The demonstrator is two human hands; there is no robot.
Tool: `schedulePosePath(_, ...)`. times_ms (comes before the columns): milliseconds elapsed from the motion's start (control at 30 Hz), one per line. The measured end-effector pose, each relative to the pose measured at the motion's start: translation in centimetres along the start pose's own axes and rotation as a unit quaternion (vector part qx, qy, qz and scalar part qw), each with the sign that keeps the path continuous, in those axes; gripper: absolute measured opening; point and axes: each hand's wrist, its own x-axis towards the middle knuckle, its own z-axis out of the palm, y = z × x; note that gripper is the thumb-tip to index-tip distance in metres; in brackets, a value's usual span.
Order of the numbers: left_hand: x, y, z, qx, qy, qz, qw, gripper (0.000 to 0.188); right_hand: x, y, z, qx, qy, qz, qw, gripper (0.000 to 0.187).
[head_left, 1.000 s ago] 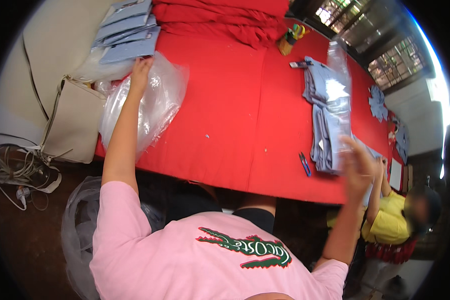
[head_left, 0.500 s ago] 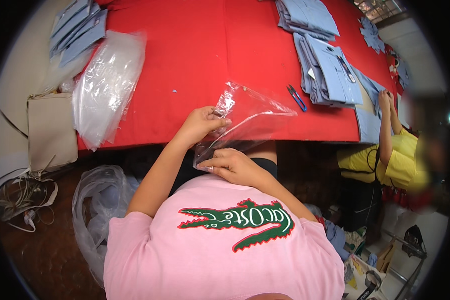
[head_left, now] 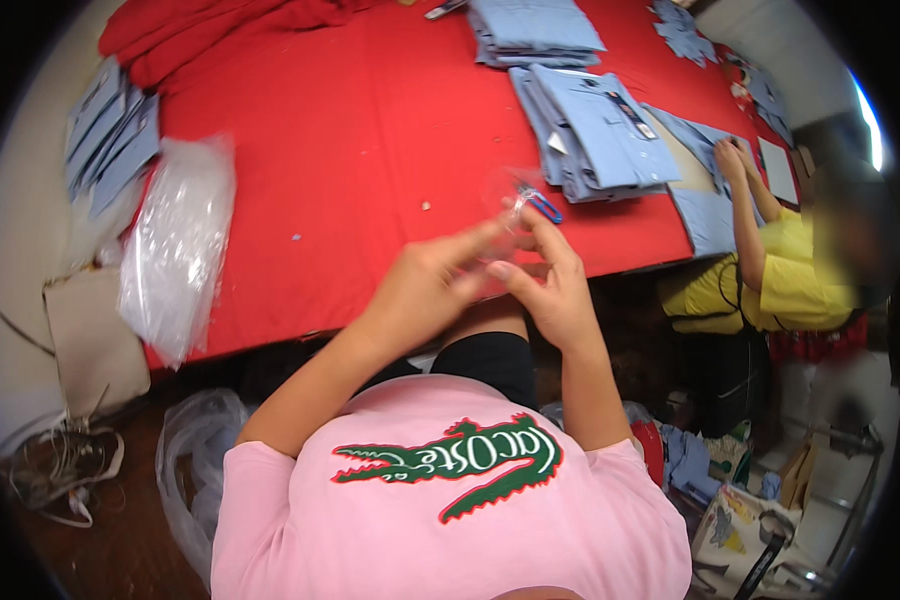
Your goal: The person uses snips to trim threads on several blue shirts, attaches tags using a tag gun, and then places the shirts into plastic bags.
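Over the near edge of the red-covered table, my left hand [head_left: 430, 285] and my right hand [head_left: 560, 290] are close together. A clear plastic bag [head_left: 513, 215] is bunched between their fingers, thin and hard to make out. Motion blurs the left fingers; the right thumb and fingers curve toward them. Just beyond the fingertips lie blue-handled thread snips [head_left: 544, 206], partly behind the plastic. To the right of the snips is a stack of folded light blue garments [head_left: 610, 130] with a dark tag on top.
Another folded garment stack [head_left: 535, 35] lies farther back. Left on the table are a pile of clear bags [head_left: 180, 240], blue folded garments [head_left: 110, 130] and heaped red cloth [head_left: 210, 40]. A co-worker in yellow [head_left: 800, 270] handles blue fabric at right. Cords [head_left: 70, 465] lie on the floor.
My hands have risen and moved right and forward over the table edge, coming together. The bag, spread out before, is now bunched between them. The whole view has shifted.
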Motion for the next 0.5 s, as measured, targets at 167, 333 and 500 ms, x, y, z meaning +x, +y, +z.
schedulePosePath(167,4.4,0.7,5.6,-0.249,-0.210,0.035,0.945,0.065,-2.5,1.7,-7.6,0.109,0.153,0.077,0.979,0.015)
schedulePosePath(333,12.8,-2.5,8.5,-0.405,-0.206,-0.183,0.872,0.054,-8.6,4.4,-16.5,0.034,0.363,0.034,0.931,0.012)
schedulePosePath(500,18.5,-4.6,14.2,-0.556,-0.057,-0.207,0.803,0.054,-13.1,4.8,-21.6,0.008,0.472,0.046,0.880,0.016)
